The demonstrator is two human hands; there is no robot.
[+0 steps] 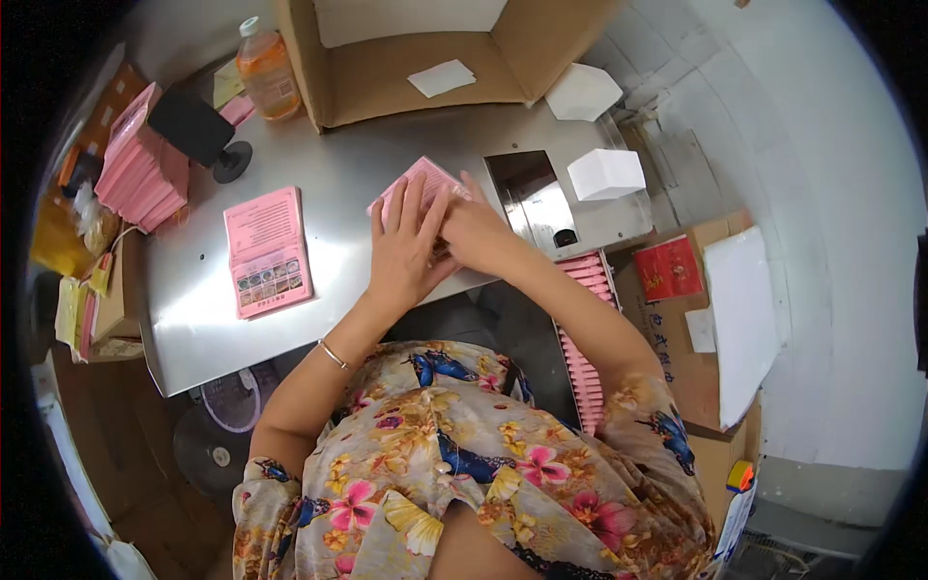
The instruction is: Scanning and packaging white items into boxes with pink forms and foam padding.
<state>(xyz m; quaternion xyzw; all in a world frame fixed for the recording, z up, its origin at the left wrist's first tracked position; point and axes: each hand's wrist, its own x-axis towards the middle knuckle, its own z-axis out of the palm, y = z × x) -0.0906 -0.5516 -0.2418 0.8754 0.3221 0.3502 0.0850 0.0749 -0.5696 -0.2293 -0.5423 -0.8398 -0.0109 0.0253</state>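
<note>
A pink printed leaflet point(441, 176) lies at a slant on the metal worktop, partly covered by both my hands. My left hand point(406, 242) rests on it with the fingers stretched out and spread, pointing away from me. Coming in from the right, my right hand point(476, 232) is closed at the leaflet's near right part, its bent fingers partly hidden behind the left hand. One of its digits sticks up along the right edge. To the left lies another pink leaflet point(266, 217), opened flat, with text above and small pictures below.
An open cardboard box point(416, 72) stands at the back of the metal worktop point(338, 155). Pink leaflets are stacked point(140, 179) at the left, beside a black stand point(198, 130) and a bottle point(269, 72). White paper blocks point(606, 175) sit right; a tray of pink pieces point(583, 377) lies below.
</note>
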